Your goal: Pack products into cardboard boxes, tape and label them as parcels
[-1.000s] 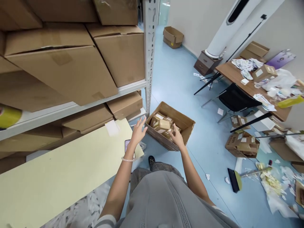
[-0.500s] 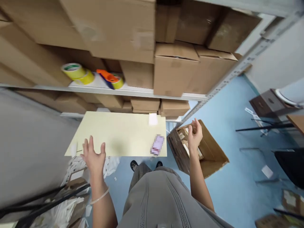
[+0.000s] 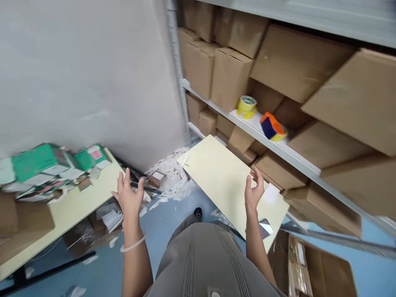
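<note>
My left hand (image 3: 130, 194) is raised in the air with its fingers spread and nothing in it. It appears between a pale yellow side table (image 3: 74, 214) and the floor. My right hand (image 3: 254, 190) hovers over a second pale yellow table (image 3: 213, 169), fingers loosely curved and apart, holding nothing. Below that hand a phone (image 3: 265, 228) lies on the tabletop, partly behind my forearm. A white paper (image 3: 271, 194) rests near the far edge of the same table.
Grey shelves hold many cardboard boxes (image 3: 230, 74), yellow tape rolls (image 3: 246, 107) and an orange-and-blue tape dispenser (image 3: 272, 126). Green boxes (image 3: 41, 161) crowd the side table. Scrap paper (image 3: 173, 173) litters the blue floor. An open carton (image 3: 328, 264) stands at lower right.
My view has swung left, so the shelves and yellow table sit further right, and the side table with green boxes has come into view. Both hands stay raised and open.
</note>
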`<state>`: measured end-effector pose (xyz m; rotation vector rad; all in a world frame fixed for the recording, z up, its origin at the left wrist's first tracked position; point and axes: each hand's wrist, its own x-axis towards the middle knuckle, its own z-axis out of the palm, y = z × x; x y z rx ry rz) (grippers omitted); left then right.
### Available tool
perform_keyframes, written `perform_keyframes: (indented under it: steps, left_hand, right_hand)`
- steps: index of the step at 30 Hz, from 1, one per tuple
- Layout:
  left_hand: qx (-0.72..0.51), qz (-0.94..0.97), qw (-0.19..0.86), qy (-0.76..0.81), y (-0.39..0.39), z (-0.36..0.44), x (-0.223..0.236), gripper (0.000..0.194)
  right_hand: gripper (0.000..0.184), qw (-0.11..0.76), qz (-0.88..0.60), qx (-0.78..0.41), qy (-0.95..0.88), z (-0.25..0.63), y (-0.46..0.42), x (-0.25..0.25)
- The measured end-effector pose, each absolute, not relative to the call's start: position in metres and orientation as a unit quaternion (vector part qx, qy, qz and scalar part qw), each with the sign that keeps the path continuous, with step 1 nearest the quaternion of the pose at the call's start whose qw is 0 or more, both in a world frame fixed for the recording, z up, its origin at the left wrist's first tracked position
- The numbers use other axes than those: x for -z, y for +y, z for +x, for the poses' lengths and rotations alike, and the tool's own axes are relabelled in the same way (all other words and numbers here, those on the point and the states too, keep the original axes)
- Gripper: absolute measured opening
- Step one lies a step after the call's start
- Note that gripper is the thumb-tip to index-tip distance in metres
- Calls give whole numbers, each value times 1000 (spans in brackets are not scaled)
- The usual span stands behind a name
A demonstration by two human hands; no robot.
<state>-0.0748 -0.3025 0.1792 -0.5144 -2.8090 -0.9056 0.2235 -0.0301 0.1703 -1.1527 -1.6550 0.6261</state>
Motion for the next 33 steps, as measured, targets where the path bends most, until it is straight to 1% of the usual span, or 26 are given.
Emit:
perform_keyframes:
  steps: [5,13,17,21,24,27,29,31,33]
  left_hand:
    - [279,-64,102,-953,-372,-99,-176,64]
    - [282,129,47,-950,-446,-88,-145,64]
    - [273,210,81,-935,-468,-84,-146,65]
    - [261,280,115,-917,-475,-93,-151,64]
    - [253,288,108,-917,-475,-116,-157,62]
    - [241,257,98,-931,-485,-143,-165,59]
    - [233,247,94,-936,-498,-155,-166,58]
    - [236,255,89,-934,-516,-161,-160,57]
    - [251,257,68,-931,-533,-164,-144,57]
  right_hand:
    - [44,436,-387,-316,-748,129,-41,-170]
    - [41,350,-282,-381,-808,14,-50,-150]
    - [41,333,-214,-405,-824,-54,-51,-152]
    - [42,329,-153,-424,-830,-123,-45,-162]
    - [43,348,-141,-427,-822,-169,-39,-164]
    - [44,344,-149,-439,-817,-209,-49,-148]
    - [45,305,-140,-451,-827,-230,-74,-127]
    - [47,240,-110,-462,-847,-250,-114,-102]
    - [49,168,-64,-471,-864,-270,-166,-77]
